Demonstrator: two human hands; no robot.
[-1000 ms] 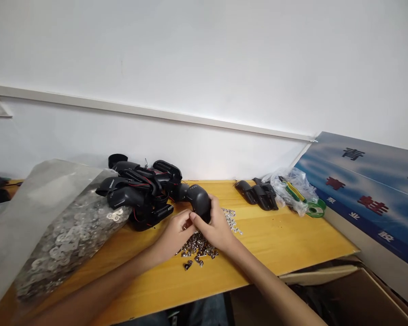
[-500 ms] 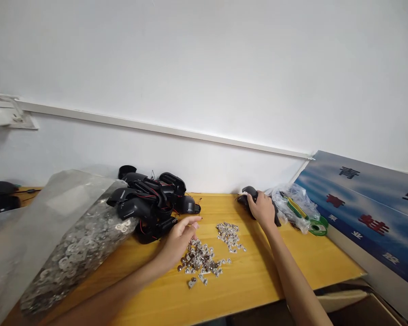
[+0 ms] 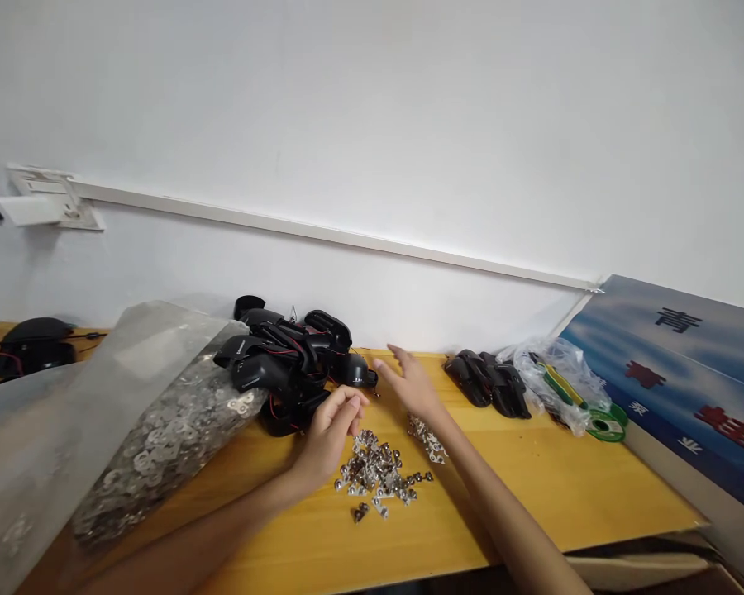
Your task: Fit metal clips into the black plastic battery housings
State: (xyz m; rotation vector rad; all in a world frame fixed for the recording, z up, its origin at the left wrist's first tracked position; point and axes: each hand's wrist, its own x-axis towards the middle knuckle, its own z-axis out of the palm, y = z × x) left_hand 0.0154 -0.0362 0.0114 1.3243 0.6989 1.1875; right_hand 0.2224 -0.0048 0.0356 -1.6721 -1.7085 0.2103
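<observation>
left hand (image 3: 335,426) curled — cannot tell if gripping anything, right hand (image 3: 411,387) splayed, smaller metal pile (image 3: 432,449) partly hidden behind it

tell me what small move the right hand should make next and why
I'd probably ease the right hand onto the black part at the right end of the black pile: the hand looks open and empty, and that part lies close by. The left hand is curled; whether it holds anything is unclear.
</observation>
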